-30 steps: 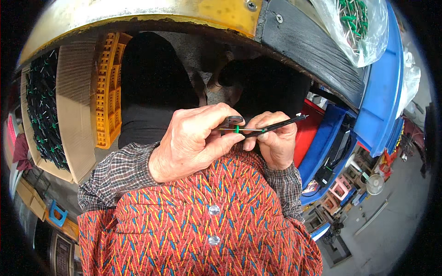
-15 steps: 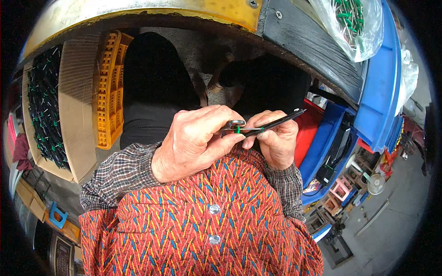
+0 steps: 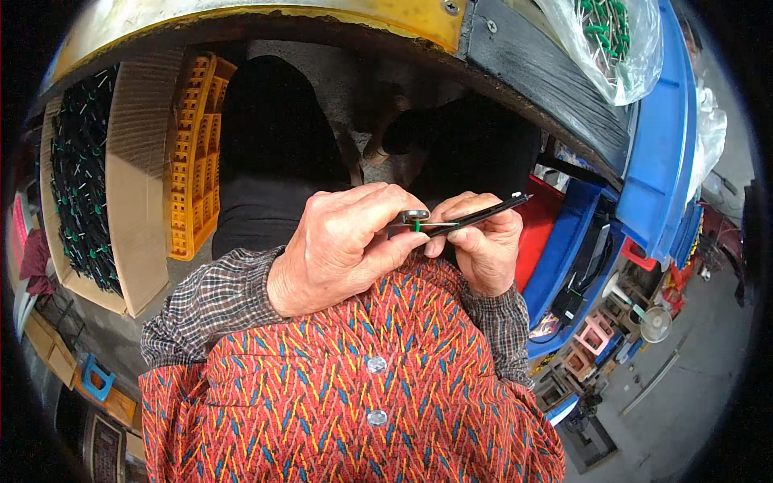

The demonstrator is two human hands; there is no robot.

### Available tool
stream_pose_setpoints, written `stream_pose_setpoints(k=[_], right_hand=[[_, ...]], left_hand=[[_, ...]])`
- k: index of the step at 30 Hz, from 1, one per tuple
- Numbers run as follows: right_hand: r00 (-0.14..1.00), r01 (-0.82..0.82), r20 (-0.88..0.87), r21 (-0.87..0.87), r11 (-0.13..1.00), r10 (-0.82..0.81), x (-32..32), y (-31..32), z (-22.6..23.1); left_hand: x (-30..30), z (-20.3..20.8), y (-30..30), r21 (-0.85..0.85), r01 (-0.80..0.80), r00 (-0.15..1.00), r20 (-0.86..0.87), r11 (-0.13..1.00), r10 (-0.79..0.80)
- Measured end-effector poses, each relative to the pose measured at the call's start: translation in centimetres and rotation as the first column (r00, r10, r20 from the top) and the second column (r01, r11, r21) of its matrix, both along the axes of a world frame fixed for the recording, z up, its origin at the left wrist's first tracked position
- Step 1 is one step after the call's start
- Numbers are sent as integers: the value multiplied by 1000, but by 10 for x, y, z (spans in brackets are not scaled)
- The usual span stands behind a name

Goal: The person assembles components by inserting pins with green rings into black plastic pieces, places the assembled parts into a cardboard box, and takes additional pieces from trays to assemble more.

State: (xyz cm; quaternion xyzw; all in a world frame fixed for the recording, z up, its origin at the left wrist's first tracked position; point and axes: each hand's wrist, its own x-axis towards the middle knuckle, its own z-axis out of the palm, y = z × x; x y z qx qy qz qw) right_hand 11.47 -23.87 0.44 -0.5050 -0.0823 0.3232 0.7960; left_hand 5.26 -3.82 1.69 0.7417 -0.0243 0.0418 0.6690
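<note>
Carton [image 3: 138, 181]: far left, filled with black sticks [image 3: 84, 181] that show bits of green and silver.
Orange crate [image 3: 192, 157]: just right of the carton.
Left hand [image 3: 342, 249]: raised over the lap, thumb and index finger clamped on a round black piece [image 3: 415, 215], only a thin gap between their tips; the other fingers are hidden behind, so I cannot tell how they sit.
Green bit [image 3: 417, 227]: under the round black piece, just above the left thumb tip.
Thin metal rod [image 3: 439, 224]: running from the green bit toward the right hand [image 3: 487, 245].
Right fingers: thumb below, index finger above, closed together on a long black stick [image 3: 503, 208].
Long black stick: between the two hands and out past the right one, tilted up to the right; whether it joins the rod I cannot tell.
Blue bin [image 3: 560, 241]: right of the right hand, well apart.
Clear bag [image 3: 640, 80]: upper right, holding green-topped metal pins [image 3: 600, 32].
</note>
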Motion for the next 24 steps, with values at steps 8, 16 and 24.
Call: stream_pose_setpoints(k=[8,16,24], right_hand=[[999,21,50,-18,1000,-20,-2,1,3],[994,77,85,-24,997,-75,-8,1,5],[987,134,95,-14,991,-132,-11,0,6]], left_hand=[[-1,0,1,92,10,998,58,996,-15],[-4,1,-2,69,-23,998,62,997,18],[-9,0,-4,37,-20,1000,15,999,19]])
